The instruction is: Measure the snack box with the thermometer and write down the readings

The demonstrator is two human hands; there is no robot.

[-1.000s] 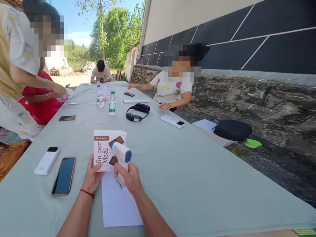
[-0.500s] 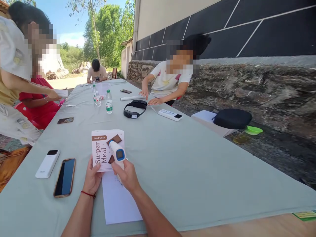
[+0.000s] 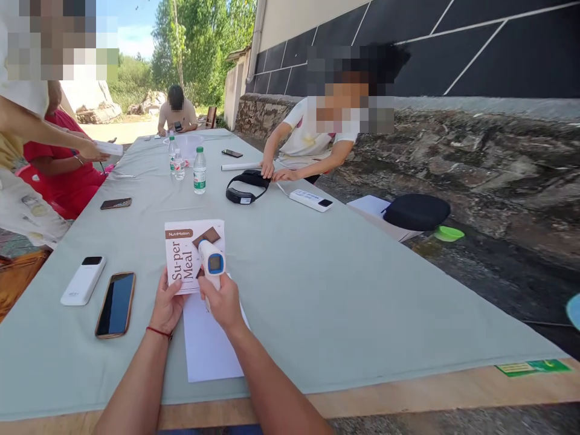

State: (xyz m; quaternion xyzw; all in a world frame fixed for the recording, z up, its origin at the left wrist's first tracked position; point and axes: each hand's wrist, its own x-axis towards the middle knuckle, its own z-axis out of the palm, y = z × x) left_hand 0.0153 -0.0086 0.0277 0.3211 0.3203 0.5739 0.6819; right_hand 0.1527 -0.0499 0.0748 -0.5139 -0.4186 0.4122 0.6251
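Thin red cord bracelet (image 3: 156, 331) around the left wrist (image 3: 157, 342), small dark bead (image 3: 170, 336) on it, bare forearms (image 3: 136, 380), slivers of blue cloth (image 3: 244, 430) between.

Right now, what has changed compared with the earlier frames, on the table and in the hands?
The right-side co-worker's hands have drawn together at the black headset. The thermometer in the wearer's right hand has turned so its screen faces the camera more squarely. No visible new grasp or release by the wearer: the left hand still holds the box, and the nearest phone stays put.
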